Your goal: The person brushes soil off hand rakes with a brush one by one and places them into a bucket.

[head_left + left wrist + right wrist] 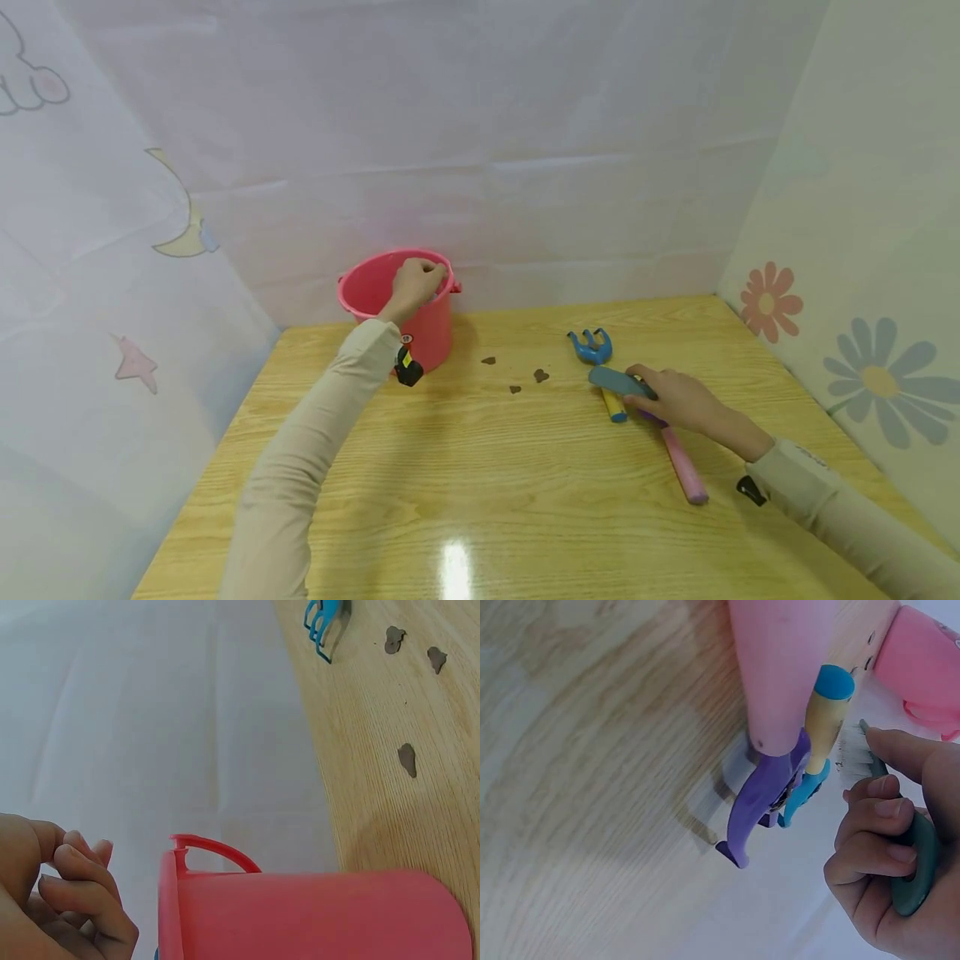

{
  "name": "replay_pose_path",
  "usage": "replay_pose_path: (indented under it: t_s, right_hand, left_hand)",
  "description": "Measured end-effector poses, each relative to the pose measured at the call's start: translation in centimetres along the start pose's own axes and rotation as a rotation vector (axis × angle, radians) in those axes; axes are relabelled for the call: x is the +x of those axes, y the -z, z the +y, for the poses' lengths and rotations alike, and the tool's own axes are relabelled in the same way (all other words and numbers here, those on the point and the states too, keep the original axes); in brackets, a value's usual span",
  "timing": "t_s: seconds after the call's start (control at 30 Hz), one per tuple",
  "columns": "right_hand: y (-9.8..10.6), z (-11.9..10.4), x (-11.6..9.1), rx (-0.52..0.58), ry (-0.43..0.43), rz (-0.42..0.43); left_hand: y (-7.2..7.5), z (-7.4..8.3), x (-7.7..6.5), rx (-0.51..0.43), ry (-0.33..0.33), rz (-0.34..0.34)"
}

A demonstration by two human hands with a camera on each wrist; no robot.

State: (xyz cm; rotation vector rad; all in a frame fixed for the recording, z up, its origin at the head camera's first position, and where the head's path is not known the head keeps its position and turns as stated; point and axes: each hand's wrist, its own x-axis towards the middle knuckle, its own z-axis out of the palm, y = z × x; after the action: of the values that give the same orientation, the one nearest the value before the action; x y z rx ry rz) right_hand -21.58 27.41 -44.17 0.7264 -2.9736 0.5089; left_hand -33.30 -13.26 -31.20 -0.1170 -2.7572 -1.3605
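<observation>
My left hand (414,287) is over the mouth of a pink bucket (432,337), at its right rim. In the left wrist view its fingers are loosely curled beside the rim, and no held object shows. My right hand (682,402) grips a grey-green brush (618,382) with pale bristles (859,754), held above the tools. Beneath it lies a hand rake with a pink handle (684,467) and purple head (761,795). Beside that, a blue rake head (595,348) joins a yellow handle (612,402); dark bits cling to both heads.
Several brown dirt clumps, among them one lump (541,376), lie on the wooden table (480,475) between bucket and rakes. A white sheet wall (480,192) stands behind, with printed side walls left and right. The bucket's handle (217,847) hangs by its rim.
</observation>
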Motion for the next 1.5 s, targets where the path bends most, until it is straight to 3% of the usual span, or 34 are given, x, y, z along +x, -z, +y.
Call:
replay_pose_path:
  t_s: [0.43, 0.87, 1.0, 1.17, 1.3, 1.4, 1.5]
  right_hand:
    - [0.3, 0.4, -0.2, -0.009, -0.045, 0.010]
    - [0.4, 1.0, -0.4, 0.043, -0.103, 0.027]
    - [0.6, 1.2, -0.4, 0.040, -0.125, 0.034]
    - [0.8, 1.4, -0.4, 0.020, -0.134, 0.048]
    - [0.6, 1.5, -0.5, 0.023, -0.132, 0.057]
    - [0.5, 1.6, -0.5, 0.023, -0.134, 0.060]
    - [0.4, 1.6, -0.5, 0.021, -0.138, 0.064]
  left_hand:
    - [-2.5, 0.5, -0.8, 0.054, -0.136, 0.016]
    - [-6.4, 0.0, -2.0, -0.005, -0.217, -0.102]
    - [-7.4, -0.4, -2.3, 0.018, -0.216, -0.124]
    - [-9.4, -1.4, -2.3, -0.025, -0.220, -0.180]
    - [-10.8, -1.2, -3.3, -0.103, -0.142, -0.273]
    - [-11.7, -1.5, -3.6, -0.081, -0.121, -0.315]
    - [-12.6, -1.7, -3.5, -0.021, -0.140, -0.299]
